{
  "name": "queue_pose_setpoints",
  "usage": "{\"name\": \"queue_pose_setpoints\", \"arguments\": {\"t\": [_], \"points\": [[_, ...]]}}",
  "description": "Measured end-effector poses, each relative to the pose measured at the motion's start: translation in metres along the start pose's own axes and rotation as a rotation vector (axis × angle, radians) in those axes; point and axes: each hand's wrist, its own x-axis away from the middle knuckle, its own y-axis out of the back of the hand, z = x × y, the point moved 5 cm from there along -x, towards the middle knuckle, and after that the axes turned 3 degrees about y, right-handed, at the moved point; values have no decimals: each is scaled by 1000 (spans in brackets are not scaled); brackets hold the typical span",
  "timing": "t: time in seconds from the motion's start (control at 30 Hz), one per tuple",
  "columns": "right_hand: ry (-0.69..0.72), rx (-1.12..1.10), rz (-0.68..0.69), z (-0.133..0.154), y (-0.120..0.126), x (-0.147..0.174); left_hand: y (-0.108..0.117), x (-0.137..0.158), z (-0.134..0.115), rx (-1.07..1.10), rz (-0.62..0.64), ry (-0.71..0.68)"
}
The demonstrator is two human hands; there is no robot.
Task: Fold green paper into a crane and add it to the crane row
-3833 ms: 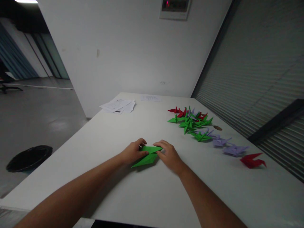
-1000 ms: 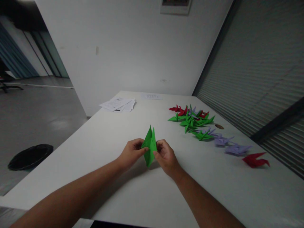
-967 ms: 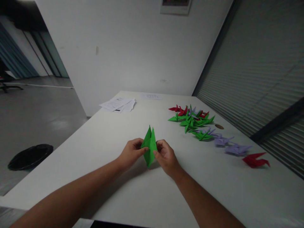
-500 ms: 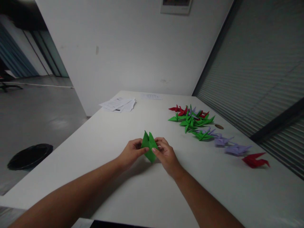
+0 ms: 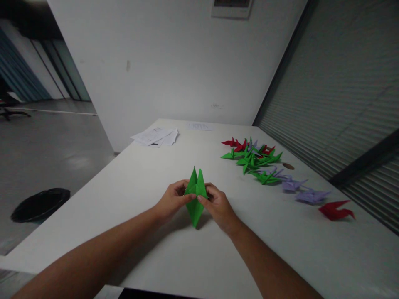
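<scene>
A piece of folded green origami paper [image 5: 195,209] stands between my two hands, over the middle of the white table [image 5: 149,249]. Two narrow points rise at its top, and a longer diamond flap hangs toward me with its tip low near the tabletop. My left hand [image 5: 174,197] pinches its left side, thumb on the front face and fingers behind. On the right side my right hand [image 5: 218,203] grips it the same way. Both thumb tips almost meet at the paper's middle; the fingers behind are partly hidden.
At the right, a pile of green, red and purple paper cranes [image 5: 249,158] trails toward a red crane [image 5: 336,211]. A brown round spot [image 5: 288,166] lies beside them. Loose printed sheets [image 5: 156,136] rest at the far left. A black-lined bin [image 5: 40,205] stands on the floor.
The front flap of the green paper has come down toward me, so the piece looks longer and its lower tip reaches nearer. Both hands stay in nearly the same place.
</scene>
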Motion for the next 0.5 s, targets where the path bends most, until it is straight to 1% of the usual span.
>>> {"name": "queue_pose_setpoints", "arguments": {"t": [0.13,0.2,0.37,0.5], "points": [[0,18,-17,-1,1,0,2,0,4,24,-30,20],[-18,27,-25,-2,2,0,2,0,5,26,-27,17],[-31,36,-23,-2,2,-1,0,0,1,65,48,-36],[-19,34,-51,-3,4,0,-3,1,-2,81,87,-59]]}}
